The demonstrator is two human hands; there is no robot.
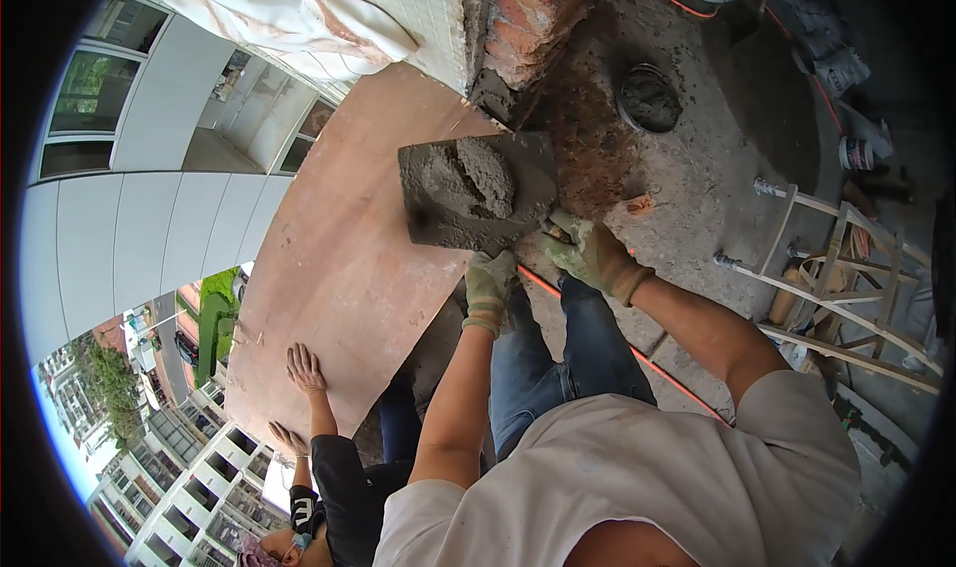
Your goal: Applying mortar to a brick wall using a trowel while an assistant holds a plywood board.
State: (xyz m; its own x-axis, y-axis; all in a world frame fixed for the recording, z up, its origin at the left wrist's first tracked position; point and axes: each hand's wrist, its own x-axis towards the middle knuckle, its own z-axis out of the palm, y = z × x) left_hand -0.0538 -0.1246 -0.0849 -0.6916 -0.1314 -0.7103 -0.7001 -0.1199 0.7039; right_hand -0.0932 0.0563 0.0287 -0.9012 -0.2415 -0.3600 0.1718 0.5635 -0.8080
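A dark square mortar board (538, 159) is held out in front of me, carrying a heap of wet grey mortar (465, 179) split by a dark groove. Gloved in pale green, my left hand (488, 286) is closed on the board's near edge. At the near right corner, my right hand (596, 255), in a matching glove, is closed around what looks like a short wooden handle (561, 233). Whatever that handle belongs to is hidden by the glove and the board.
Left of me, a large curved plywood sheet (339, 228) is touched by a co-worker's bare hands (305, 368). Beyond its edge lie buildings far below. A broken brick corner (538, 19) stands ahead. A mortar bucket (648, 97), an orange cable (677, 376) and a wooden ladder (846, 268) are on the right.
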